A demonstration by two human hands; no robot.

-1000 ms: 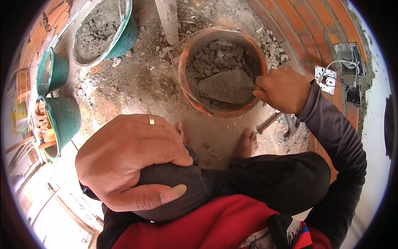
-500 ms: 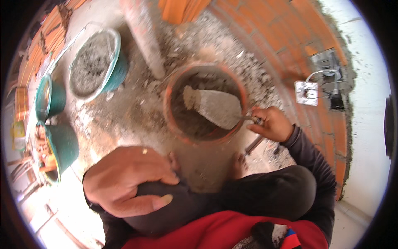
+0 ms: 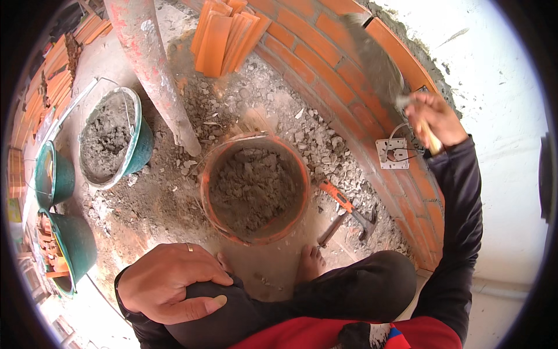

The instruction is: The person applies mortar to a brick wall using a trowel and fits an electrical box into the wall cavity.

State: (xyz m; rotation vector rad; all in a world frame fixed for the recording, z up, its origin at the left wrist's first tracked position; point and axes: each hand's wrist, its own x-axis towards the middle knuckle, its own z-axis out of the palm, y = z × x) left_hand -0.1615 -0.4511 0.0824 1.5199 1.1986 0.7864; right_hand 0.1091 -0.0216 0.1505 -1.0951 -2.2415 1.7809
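My right hand (image 3: 437,123) grips the wooden handle of a trowel (image 3: 378,67) up by the top of the brick wall (image 3: 340,75). The grey blade is smeared by motion and reaches over the upper bricks; whether it touches them I cannot tell. My left hand (image 3: 174,283) rests over my bent knee, holding nothing, its thumb apart from the fingers. Between my feet and the rubble stands an orange-rimmed bucket (image 3: 303,200) with grey mortar (image 3: 256,189) inside.
A hammer with an orange handle (image 3: 337,195) lies right of the bucket, among broken rubble (image 3: 322,145). A electrical box (image 3: 392,154) with loose wires sits at the wall. Leftward are a post (image 3: 148,64), a green mortar bucket (image 3: 139,148), more green buckets (image 3: 78,244) and stacked orange tiles (image 3: 224,43).
My right hand has lifted the trowel out of the orange-rimmed bucket and swung it up and right to the wall. My left hand stays on the knee. The view has shifted.
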